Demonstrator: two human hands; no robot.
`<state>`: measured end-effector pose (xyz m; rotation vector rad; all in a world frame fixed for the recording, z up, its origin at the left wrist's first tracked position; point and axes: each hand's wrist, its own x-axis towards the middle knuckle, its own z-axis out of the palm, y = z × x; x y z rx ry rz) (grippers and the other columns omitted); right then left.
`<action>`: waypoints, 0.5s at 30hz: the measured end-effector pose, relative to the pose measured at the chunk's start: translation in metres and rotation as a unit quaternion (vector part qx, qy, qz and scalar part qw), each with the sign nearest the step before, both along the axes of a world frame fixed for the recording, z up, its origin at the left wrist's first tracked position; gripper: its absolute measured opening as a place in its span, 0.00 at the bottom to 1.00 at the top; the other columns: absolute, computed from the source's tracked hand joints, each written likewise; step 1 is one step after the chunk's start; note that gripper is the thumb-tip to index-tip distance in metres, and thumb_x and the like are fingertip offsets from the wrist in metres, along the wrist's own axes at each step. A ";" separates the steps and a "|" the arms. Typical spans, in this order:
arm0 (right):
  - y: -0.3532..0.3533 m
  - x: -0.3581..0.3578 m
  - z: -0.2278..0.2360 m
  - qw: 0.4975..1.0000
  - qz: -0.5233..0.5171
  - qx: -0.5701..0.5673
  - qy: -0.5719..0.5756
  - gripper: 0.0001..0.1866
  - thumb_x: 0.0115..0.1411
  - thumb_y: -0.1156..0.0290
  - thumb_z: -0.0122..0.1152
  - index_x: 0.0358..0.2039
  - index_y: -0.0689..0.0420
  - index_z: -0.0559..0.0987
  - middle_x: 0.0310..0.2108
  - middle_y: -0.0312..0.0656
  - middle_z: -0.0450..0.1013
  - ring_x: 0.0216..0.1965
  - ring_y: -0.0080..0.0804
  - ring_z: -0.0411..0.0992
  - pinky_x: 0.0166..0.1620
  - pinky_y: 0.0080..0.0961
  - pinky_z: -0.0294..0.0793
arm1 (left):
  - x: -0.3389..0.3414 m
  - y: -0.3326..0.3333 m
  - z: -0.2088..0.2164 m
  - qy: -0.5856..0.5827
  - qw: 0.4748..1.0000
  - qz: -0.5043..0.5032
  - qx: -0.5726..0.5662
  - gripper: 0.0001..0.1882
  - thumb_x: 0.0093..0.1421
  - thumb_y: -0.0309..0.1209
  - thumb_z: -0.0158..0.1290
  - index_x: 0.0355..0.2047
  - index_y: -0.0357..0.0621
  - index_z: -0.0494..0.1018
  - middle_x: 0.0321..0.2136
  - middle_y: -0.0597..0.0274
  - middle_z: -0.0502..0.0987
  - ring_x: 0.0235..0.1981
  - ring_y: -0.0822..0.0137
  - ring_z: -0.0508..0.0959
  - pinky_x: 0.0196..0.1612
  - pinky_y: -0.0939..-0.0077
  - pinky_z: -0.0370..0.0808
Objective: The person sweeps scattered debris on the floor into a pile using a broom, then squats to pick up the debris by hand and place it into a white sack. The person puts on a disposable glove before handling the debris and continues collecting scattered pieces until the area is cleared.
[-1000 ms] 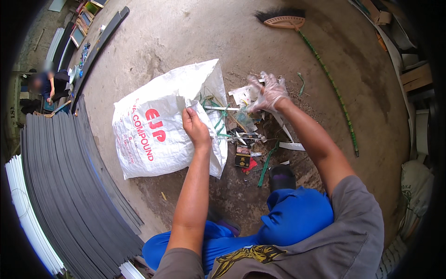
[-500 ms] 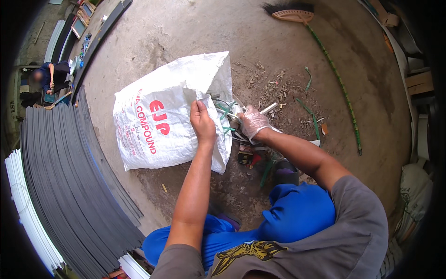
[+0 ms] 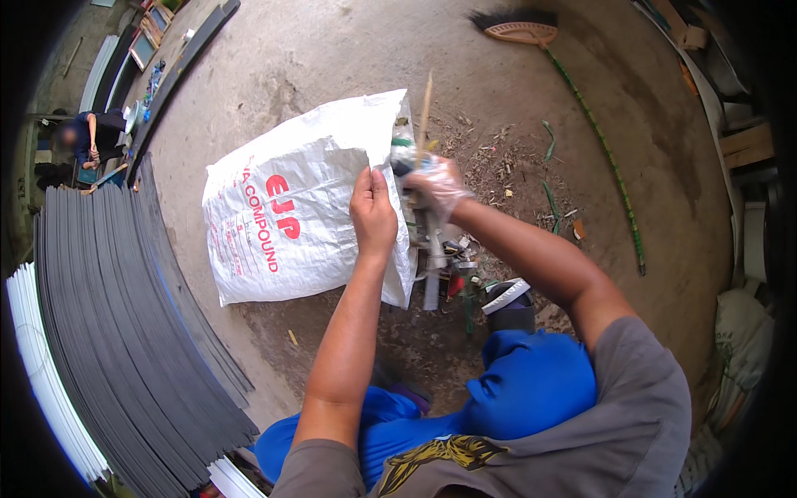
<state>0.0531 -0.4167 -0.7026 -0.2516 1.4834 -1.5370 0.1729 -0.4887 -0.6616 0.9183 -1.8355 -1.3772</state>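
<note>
A white woven sack with red print lies on its side on the floor, its mouth facing right. My bare left hand is closed on the rim of that mouth. In a thin clear plastic glove, my right hand grips a handful of mixed scraps right at the opening. A thin tan stick rises from the bunch; motion blurs part of it. More scraps lie below the glove, near my foot, with a white strip over the shoe. The sack's inside is mostly hidden.
Wood shavings and dirt and green strap pieces litter the floor at right. Beyond lies a broom with a long green handle. Long grey strips are stacked at left, where another person works farther off.
My right hand has moved up and slightly left to the sack's mouth with scraps in it. The white strip now shows over my shoe. My left hand still holds the rim.
</note>
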 end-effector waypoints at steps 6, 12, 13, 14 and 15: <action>-0.097 0.067 -0.054 0.985 0.021 -0.160 0.055 0.18 0.57 0.65 0.68 0.45 0.59 0.78 0.37 0.42 0.77 0.37 0.29 0.75 0.43 0.28 0.77 | -0.008 0.012 0.032 -0.070 0.996 0.022 -0.055 0.17 0.74 0.36 0.45 0.46 0.31 0.74 0.33 0.51 0.80 0.35 0.68 0.77 0.40 0.70 0.74; -0.162 0.079 -0.095 0.811 0.364 0.037 0.456 0.22 0.60 0.60 0.65 0.50 0.60 0.76 0.45 0.49 0.75 0.44 0.38 0.74 0.49 0.33 0.74 | 0.002 0.002 0.018 -0.037 0.999 0.005 -0.014 0.20 0.75 0.37 0.44 0.53 0.31 0.73 0.40 0.61 0.80 0.41 0.74 0.75 0.47 0.78 0.71; -0.165 0.072 -0.107 0.784 0.389 0.055 0.480 0.23 0.61 0.59 0.64 0.50 0.61 0.75 0.46 0.50 0.74 0.46 0.39 0.74 0.50 0.34 0.74 | -0.004 -0.003 0.009 -0.009 0.999 0.006 -0.042 0.17 0.74 0.36 0.45 0.45 0.31 0.74 0.32 0.57 0.80 0.34 0.72 0.74 0.40 0.73 0.72; -0.170 0.074 -0.108 0.765 0.419 0.052 0.487 0.23 0.61 0.59 0.64 0.51 0.61 0.75 0.47 0.51 0.74 0.47 0.41 0.74 0.51 0.35 0.74 | 0.001 -0.012 0.001 -0.016 0.998 0.012 -0.061 0.17 0.74 0.36 0.45 0.45 0.31 0.74 0.31 0.57 0.80 0.34 0.71 0.74 0.40 0.73 0.72; -0.173 0.071 -0.110 0.748 0.444 0.051 0.490 0.24 0.62 0.58 0.63 0.52 0.61 0.75 0.49 0.52 0.74 0.48 0.42 0.74 0.52 0.36 0.73 | 0.005 -0.023 -0.009 -0.022 0.997 0.015 -0.079 0.17 0.74 0.36 0.45 0.44 0.31 0.75 0.31 0.57 0.79 0.33 0.71 0.74 0.40 0.74 0.72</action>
